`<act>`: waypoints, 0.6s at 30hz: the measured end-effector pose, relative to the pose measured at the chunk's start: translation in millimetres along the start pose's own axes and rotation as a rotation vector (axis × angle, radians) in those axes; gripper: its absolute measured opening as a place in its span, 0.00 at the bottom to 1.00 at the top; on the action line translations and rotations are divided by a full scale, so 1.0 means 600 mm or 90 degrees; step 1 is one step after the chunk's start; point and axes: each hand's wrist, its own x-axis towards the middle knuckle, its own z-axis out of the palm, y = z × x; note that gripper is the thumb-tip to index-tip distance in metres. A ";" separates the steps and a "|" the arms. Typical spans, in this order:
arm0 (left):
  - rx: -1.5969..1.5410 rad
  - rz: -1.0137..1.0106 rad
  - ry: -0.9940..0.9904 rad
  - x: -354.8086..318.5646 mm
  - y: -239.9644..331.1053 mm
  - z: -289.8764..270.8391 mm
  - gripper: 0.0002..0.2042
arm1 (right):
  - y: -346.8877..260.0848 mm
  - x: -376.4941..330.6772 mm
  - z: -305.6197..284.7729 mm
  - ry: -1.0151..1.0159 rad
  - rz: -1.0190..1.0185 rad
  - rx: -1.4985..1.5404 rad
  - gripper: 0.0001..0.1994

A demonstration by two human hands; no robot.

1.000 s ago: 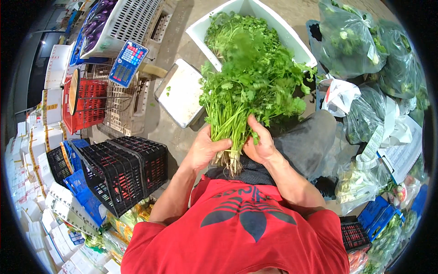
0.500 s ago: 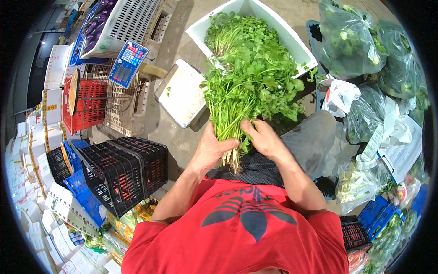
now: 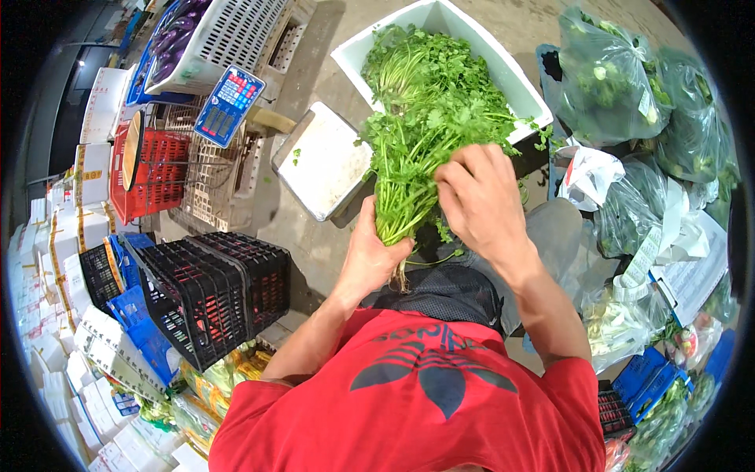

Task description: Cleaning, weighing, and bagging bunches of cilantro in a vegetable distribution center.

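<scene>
Coriander-like leafy green herbs with long pale stems (image 3: 417, 149) fill the middle of the view, gathered into a bunch above a white rectangular foam box (image 3: 472, 47) that holds more of the same greens. The left hand (image 3: 370, 256) is closed around the lower stems of the bunch, just above the pale roots that hang below the fist. The right hand (image 3: 480, 197) rests against the right side of the bunch, fingers curled into the stems higher up; whether it actually grips them I cannot tell. The two hands sit close together, the right a little above the left.

Just left of the bunch lies a flat metal weighing pan (image 3: 322, 161) of a scale, with a blue keypad display (image 3: 228, 106) standing further left. A black plastic lattice crate (image 3: 212, 295) sits on the floor at lower left, beside a red plastic crate (image 3: 153, 173) and a white plastic basket holding purple aubergines (image 3: 204, 35). White cardboard cartons (image 3: 55, 259) are stacked along the left rim. To the right, clear plastic bags stuffed with green vegetables (image 3: 613, 79) are piled up, with a small white plastic bag (image 3: 590, 173) near them. The person's red shirt with a dark printed mark (image 3: 425, 393) covers the bottom of the view.
</scene>
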 end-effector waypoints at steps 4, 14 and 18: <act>0.083 0.013 0.022 -0.006 -0.007 0.004 0.30 | -0.002 -0.052 -0.008 0.006 0.168 0.144 0.06; 0.364 0.081 0.048 -0.010 0.023 0.027 0.35 | 0.022 -0.179 -0.038 -0.147 0.437 0.125 0.29; 0.603 0.178 -0.138 -0.021 0.067 0.069 0.38 | -0.034 -0.168 0.048 -0.045 0.557 1.089 0.56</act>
